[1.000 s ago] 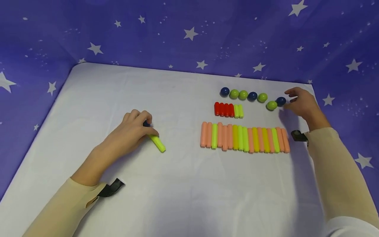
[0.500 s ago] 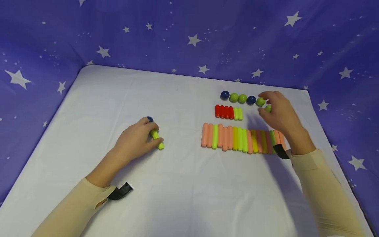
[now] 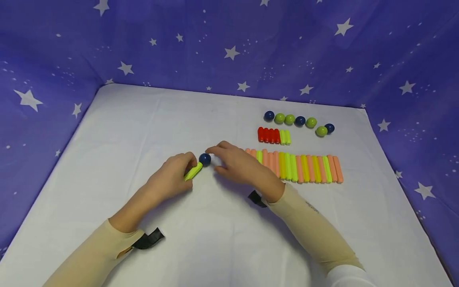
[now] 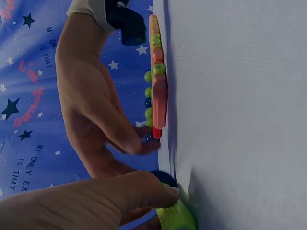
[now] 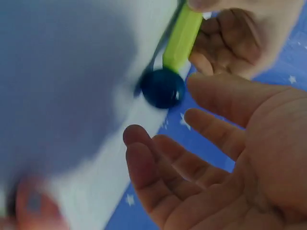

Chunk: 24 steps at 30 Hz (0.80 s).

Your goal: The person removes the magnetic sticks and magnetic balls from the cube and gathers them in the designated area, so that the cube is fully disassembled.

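My left hand (image 3: 172, 173) pinches a yellow-green stick (image 3: 193, 172) between thumb and fingers. At the far end of the stick sits a dark blue ball (image 3: 205, 159), which the right wrist view shows touching the stick's tip. Just right of the ball is my right hand (image 3: 240, 163), its fingers loosely spread and holding nothing. In the right wrist view, the right thumb (image 5: 220, 96) lies close beside the blue ball (image 5: 163, 88); whether it touches is unclear. The left wrist view has the stick (image 4: 176, 215) under the left thumb, with the ball partly hidden.
A row of pink, yellow and green sticks (image 3: 294, 167) lies on the white table (image 3: 215, 239), partly behind the right hand. Short red sticks (image 3: 268, 135) and green ones (image 3: 285, 137) lie beyond. Farther back are blue and green balls (image 3: 289, 119). A starry curtain (image 3: 229, 40) surrounds the table.
My right hand has come left from the balls to the held stick, carrying nothing visible. The left hand has turned the stick so its ball end points right.
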Tool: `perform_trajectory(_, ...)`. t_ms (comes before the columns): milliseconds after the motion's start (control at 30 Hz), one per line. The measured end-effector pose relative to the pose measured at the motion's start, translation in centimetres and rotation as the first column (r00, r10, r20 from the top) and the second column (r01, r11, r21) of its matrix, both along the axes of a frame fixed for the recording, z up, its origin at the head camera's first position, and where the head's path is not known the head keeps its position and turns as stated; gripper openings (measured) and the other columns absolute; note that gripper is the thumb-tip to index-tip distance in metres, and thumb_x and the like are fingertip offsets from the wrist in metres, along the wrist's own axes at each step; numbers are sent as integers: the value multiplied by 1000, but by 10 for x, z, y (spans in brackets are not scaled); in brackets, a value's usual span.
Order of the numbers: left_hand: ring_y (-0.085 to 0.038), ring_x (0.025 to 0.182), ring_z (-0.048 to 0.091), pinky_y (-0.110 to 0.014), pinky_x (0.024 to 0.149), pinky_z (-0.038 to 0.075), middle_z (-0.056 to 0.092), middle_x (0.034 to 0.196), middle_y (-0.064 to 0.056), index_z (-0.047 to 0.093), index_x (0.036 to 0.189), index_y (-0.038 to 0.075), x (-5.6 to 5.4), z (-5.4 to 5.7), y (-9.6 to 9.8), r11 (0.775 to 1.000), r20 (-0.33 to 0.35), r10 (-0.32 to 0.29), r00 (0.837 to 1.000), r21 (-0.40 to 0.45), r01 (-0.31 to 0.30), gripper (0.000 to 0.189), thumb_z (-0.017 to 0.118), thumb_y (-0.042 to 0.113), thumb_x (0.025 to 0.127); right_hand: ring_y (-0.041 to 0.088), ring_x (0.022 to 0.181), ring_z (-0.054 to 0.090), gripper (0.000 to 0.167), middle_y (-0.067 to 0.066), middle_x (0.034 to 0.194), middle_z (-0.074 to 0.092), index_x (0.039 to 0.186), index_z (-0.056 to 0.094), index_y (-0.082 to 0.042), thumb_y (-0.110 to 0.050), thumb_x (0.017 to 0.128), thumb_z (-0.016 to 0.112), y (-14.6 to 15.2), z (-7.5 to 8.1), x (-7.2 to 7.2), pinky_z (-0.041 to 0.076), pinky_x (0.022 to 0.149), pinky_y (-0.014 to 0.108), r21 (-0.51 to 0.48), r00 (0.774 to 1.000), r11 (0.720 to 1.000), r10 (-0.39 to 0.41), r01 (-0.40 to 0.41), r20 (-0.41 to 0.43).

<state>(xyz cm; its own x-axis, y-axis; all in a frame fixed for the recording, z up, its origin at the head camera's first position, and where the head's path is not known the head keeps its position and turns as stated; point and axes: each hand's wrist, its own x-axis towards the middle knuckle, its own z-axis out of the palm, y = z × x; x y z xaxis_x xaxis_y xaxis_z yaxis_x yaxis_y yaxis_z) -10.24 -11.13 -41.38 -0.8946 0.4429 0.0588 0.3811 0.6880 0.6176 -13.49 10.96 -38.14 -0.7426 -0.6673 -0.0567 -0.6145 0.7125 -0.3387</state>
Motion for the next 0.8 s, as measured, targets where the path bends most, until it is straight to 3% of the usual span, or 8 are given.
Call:
perform_trajectory(167,-16,69,53,-32,62,43,59,77,1,61,91,8,1,0,-1,1000,-30,1,1000,-29,-2,29,72,-2,66,13,93,57,29,2,109,58,120,65,-13,-13,91,68,-26,-18,1,48,83,26,63,998,997,50,-47,-42)
perform_trajectory(333,-17,63,51,-33,58,43,58,72,-1,63,86,5,1,3,-4,995,-53,51,997,-83,-55,22,71,-3,67,12,82,54,23,-1,96,58,111,69,-14,-10,89,68,-19,-15,11,46,74,25,104,999,994,34,-32,-22)
perform_trajectory(500,-18,65,53,-34,60,45,61,76,-2,65,91,2,0,3,-4,994,-20,56,998,-90,-57,23,72,-2,70,14,96,58,36,2,112,64,123,64,-10,-13,87,69,28,-2,14,49,87,30,-66,999,997,-31,33,31)
perform_trajectory(633,-17,67,54,-34,62,46,62,78,-1,66,94,3,0,4,-4,993,-8,59,998,-99,-59,24,72,-1,70,18,89,60,38,3,111,62,121,62,-8,-11,84,72,82,13,4,52,79,36,-217,987,963,-155,159,34)
perform_trajectory(733,-17,70,55,-35,64,47,64,80,-1,67,94,4,1,4,-4,992,3,68,998,-103,-67,25,72,0,70,21,81,58,35,4,105,59,118,63,-8,-11,84,72,129,24,-8,51,70,38,-252,957,924,-290,286,23)
perform_trajectory(800,-18,71,56,-36,66,48,65,81,-1,67,95,5,2,4,-4,992,5,70,998,-105,-69,26,72,1,70,22,84,59,35,6,106,60,120,63,-9,-15,87,72,161,30,-17,50,71,39,-237,916,890,-400,391,7)
